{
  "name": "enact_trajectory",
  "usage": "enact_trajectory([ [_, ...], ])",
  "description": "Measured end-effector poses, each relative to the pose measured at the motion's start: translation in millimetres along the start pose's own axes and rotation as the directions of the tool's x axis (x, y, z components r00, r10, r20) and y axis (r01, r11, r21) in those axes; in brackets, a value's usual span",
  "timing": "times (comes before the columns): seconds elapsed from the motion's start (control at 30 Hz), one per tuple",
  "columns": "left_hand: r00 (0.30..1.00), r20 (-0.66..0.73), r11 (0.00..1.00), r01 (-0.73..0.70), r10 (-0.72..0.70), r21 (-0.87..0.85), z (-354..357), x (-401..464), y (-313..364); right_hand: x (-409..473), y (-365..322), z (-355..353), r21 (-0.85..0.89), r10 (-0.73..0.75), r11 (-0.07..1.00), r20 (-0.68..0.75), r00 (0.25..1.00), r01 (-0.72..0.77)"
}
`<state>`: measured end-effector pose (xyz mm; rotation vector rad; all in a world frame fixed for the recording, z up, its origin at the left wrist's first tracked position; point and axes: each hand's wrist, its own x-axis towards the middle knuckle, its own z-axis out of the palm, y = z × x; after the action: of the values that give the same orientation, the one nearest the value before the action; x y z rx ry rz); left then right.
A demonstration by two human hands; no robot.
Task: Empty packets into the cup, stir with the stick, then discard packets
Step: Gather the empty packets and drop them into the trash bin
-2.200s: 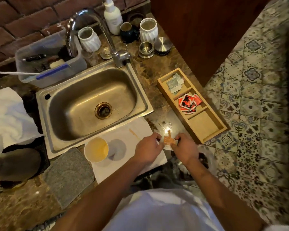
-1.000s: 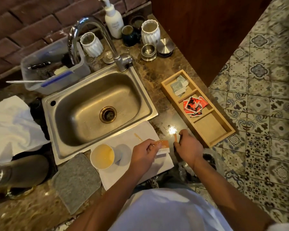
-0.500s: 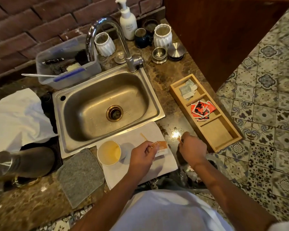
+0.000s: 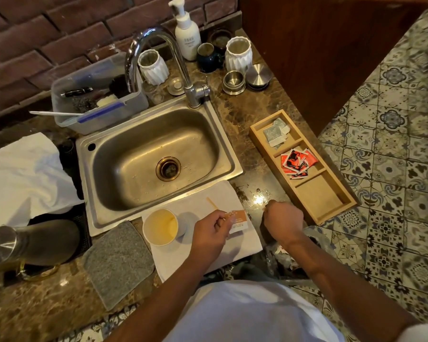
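The left hand pinches an orange-and-white packet between thumb and fingertips, holding it just above the white napkin. The right hand is curled into a loose fist beside it, over the dark marble table; something small may be pinched at its fingertips (too tiny and glare-washed to tell).

Just left of the left hand stands the paper cup on the napkin, its inside yellowish, touching neither hand. Just beyond the left hand's fingers a thin wooden stick lies flat on the napkin, slanting away from the packet.

Beyond and to the right of the right hand sits a wooden tray with three compartments: the nearest is bare, the middle one holds red-and-black packets, the far one grey packets. A bright glare spot lies on the table between the right hand and the tray.

Beyond both hands is the steel sink with its curved tap. Left of the cup lies a grey cloth, and further left a white towel. Behind the sink, by the brick wall, stand a plastic tub, two white ribbed pots, a pump bottle, a dark mug and small steel cups.
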<state>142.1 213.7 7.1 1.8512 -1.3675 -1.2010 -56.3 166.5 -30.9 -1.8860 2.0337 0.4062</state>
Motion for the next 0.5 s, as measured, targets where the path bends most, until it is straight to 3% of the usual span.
enact_trajectory([
  [0.33, 1.0, -0.002, 1.0, 0.012, -0.012, -0.001, -2.3, 0.5, -1.8, 0.6, 14.2, 9.2, 0.174, 0.003, 0.985, -0.103, 0.995, 0.015],
  [0.5, 1.0, 0.005, 1.0, 0.013, -0.012, -0.015, 0.5, 0.2, -3.0, -4.4, 24.0, 12.4, 0.167, 0.029, 0.986, -0.112, 0.993, -0.01],
])
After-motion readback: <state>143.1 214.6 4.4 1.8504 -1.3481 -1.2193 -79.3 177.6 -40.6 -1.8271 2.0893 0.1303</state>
